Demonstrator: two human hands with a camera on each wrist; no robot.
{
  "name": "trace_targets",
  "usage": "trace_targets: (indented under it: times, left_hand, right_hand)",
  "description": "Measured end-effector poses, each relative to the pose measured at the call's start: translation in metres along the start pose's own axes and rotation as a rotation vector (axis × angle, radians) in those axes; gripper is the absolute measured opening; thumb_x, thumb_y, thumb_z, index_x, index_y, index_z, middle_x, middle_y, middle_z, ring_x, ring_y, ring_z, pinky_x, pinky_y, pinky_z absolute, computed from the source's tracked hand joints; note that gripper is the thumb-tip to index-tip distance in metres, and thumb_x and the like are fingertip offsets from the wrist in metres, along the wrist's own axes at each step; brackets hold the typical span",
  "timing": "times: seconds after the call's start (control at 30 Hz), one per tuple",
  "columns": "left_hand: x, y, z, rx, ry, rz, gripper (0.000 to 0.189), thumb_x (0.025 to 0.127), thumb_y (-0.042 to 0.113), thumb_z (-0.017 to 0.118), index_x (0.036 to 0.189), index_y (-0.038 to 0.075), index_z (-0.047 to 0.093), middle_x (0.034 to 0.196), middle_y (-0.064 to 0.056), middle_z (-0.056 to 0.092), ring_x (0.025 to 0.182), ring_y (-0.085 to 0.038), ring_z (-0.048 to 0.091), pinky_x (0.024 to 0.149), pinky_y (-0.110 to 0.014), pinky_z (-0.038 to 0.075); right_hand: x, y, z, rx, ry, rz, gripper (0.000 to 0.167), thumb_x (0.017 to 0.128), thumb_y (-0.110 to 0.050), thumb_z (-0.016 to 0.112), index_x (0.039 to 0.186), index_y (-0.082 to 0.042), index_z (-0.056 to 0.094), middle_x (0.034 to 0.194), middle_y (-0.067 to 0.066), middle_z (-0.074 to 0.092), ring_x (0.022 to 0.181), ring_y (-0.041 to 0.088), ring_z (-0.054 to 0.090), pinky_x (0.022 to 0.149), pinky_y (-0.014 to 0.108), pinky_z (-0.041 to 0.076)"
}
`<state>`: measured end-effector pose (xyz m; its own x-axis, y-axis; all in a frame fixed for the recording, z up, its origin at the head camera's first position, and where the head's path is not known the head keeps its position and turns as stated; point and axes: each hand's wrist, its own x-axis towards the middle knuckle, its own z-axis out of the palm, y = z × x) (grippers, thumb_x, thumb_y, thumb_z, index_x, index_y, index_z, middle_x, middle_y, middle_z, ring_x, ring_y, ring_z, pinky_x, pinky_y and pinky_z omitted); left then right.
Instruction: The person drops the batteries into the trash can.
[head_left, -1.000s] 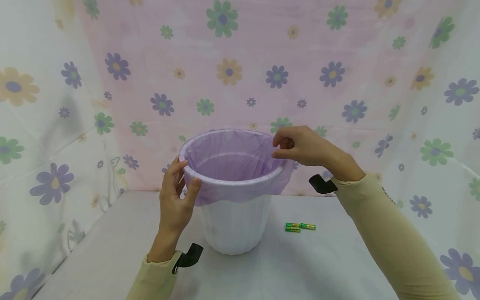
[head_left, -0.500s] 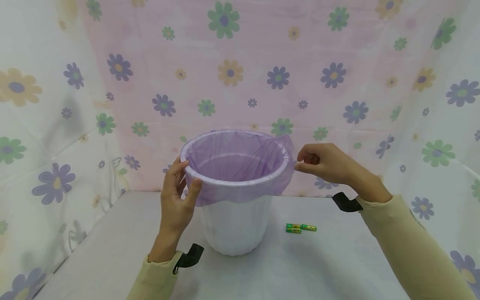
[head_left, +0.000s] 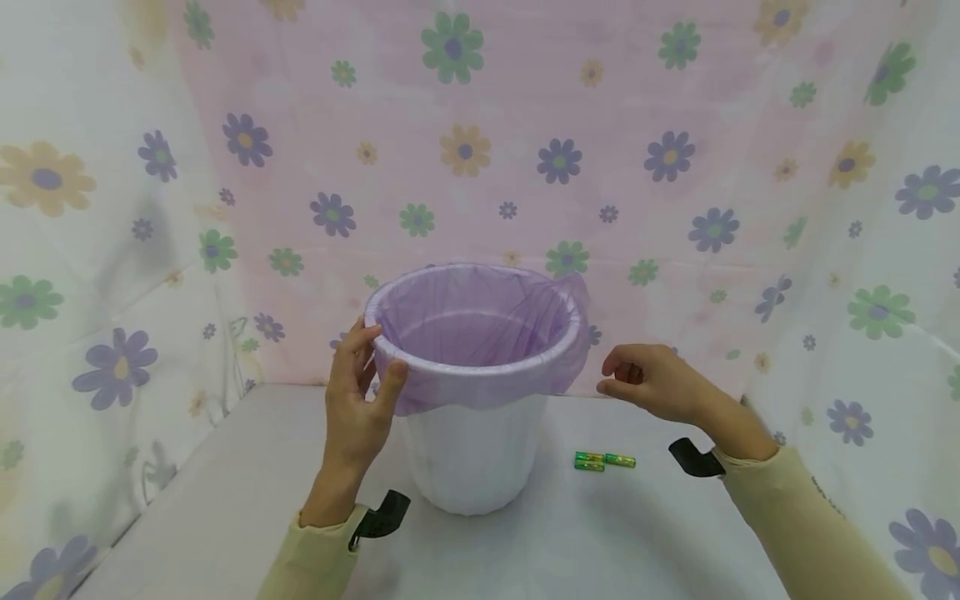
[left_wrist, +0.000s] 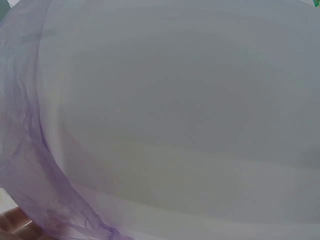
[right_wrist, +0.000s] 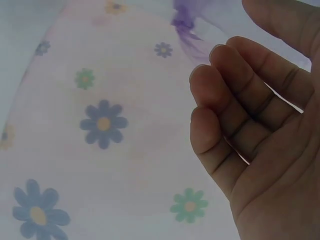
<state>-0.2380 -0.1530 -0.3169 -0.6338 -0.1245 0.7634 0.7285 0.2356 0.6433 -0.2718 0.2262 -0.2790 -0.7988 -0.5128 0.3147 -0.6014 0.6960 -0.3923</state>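
A white trash can [head_left: 472, 458] stands upright, lined with a thin purple trash bag [head_left: 483, 390] whose edge is folded down over the rim. My left hand [head_left: 354, 417] holds the can at the left of its rim, fingertips at the edge and thumb against the folded bag. In the left wrist view, fingers [left_wrist: 20, 225] show beside the purple bag [left_wrist: 30, 170] and the white wall [left_wrist: 175, 100]. To the right of the can, my right hand [head_left: 660, 385] is in the air with loosely curled fingers and holds nothing. A bit of bag [head_left: 576, 292] sticks up at the rim's right.
Several green and yellow batteries [head_left: 591, 462] lie together on the white tabletop [head_left: 555, 542], right of the can. Flower-patterned cloth [head_left: 510, 100] hangs behind and at both sides.
My right hand has let go of the bag at the rim's right side and moved right and down, away from it. My left hand has stayed at the rim.
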Motion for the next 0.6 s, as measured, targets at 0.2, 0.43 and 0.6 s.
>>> trace_targets:
  times: [0.2, 0.43, 0.6]
  left_hand:
    - [0.0, -0.001, 0.001, -0.01, -0.004, -0.004, 0.049, 0.089, 0.009, 0.064, 0.135, 0.007, 0.046, 0.151, -0.008, 0.032, 0.134, -0.027, 0.039, 0.108, -0.041, 0.035]
    - [-0.001, 0.0, 0.0, 0.002, 0.001, -0.014, 0.048, 0.089, 0.009, 0.063, 0.134, 0.007, 0.047, 0.151, -0.008, 0.032, 0.134, -0.027, 0.039, 0.107, -0.041, 0.036]
    - [-0.001, 0.0, -0.001, 0.009, 0.006, -0.015, 0.047, 0.089, 0.01, 0.063, 0.134, 0.008, 0.047, 0.151, -0.008, 0.032, 0.133, -0.028, 0.04, 0.107, -0.037, 0.037]
  right_hand:
    - [-0.011, 0.015, 0.032, 0.033, -0.033, 0.03, 0.016, 0.087, -0.027, 0.071, 0.095, -0.015, 0.063, 0.072, -0.009, 0.053, 0.063, 0.009, 0.049, 0.057, 0.024, 0.046]
    - [-0.018, 0.032, 0.068, 0.081, -0.079, 0.027, 0.016, 0.085, -0.025, 0.072, 0.093, -0.015, 0.062, 0.074, -0.009, 0.054, 0.066, 0.007, 0.05, 0.06, 0.023, 0.047]
    - [-0.022, 0.041, 0.087, 0.073, -0.111, 0.05, 0.017, 0.085, -0.023, 0.073, 0.093, -0.013, 0.063, 0.075, -0.01, 0.053, 0.068, 0.007, 0.05, 0.061, 0.024, 0.047]
